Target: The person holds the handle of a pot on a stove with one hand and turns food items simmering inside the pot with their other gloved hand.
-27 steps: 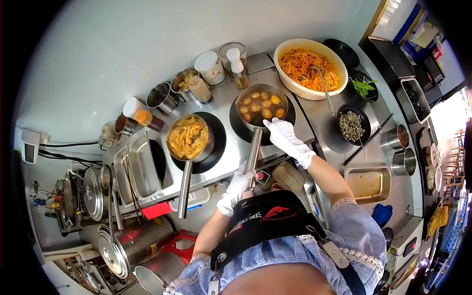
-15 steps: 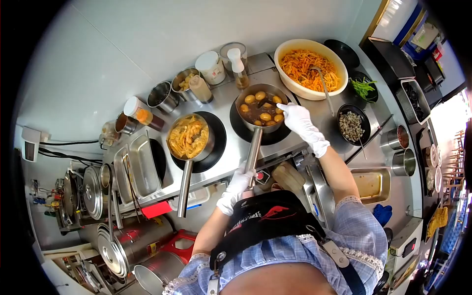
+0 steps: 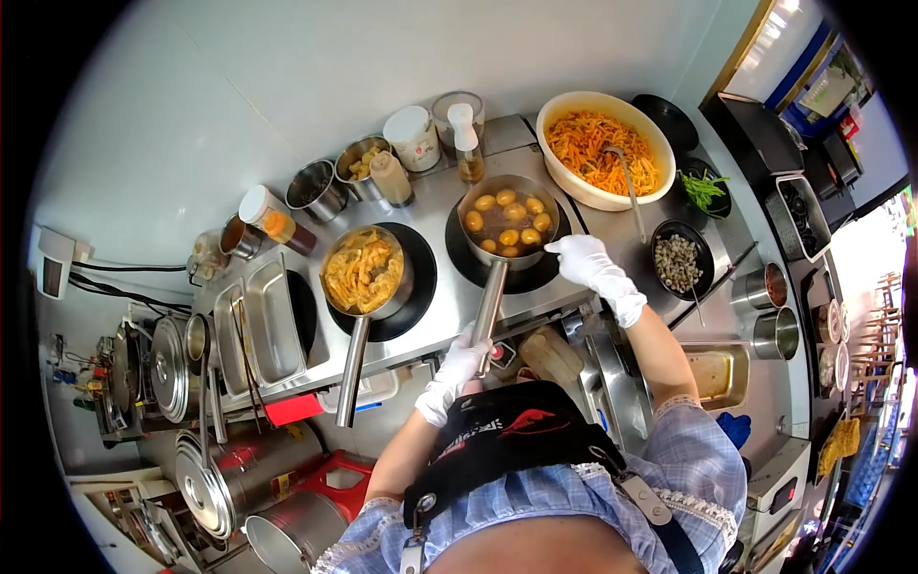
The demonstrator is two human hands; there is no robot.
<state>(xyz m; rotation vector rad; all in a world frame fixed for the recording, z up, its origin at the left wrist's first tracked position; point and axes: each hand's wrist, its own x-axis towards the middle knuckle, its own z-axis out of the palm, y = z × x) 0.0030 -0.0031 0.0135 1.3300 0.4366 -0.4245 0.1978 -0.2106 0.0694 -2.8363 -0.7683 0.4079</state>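
Observation:
My left hand (image 3: 457, 373), in a white glove, is wrapped round the long metal handle of a saucepan (image 3: 494, 292). Several brown eggs (image 3: 514, 210) sit in dark broth inside that pan, which stands on a round black burner plate (image 3: 557, 273). My right hand (image 3: 588, 263), also gloved in white, is at the pan's right rim with its fingers drawn together; whatever they hold, if anything, is hidden. To the left, a second saucepan (image 3: 359, 328) with yellowish pieces of food in liquid rests on another black plate.
A large cream bowl (image 3: 612, 199) of orange shreds with a ladle stands behind right. Nearby are a black bowl (image 3: 682, 258) of chopped pieces and a bowl of green vegetables (image 3: 706, 189). Bottles and pots line the wall; steel trays (image 3: 277, 320) sit left.
My right hand has moved from over the eggs down to the pan's right rim. The dark object seen among the eggs no longer shows. My left hand stays on the handle.

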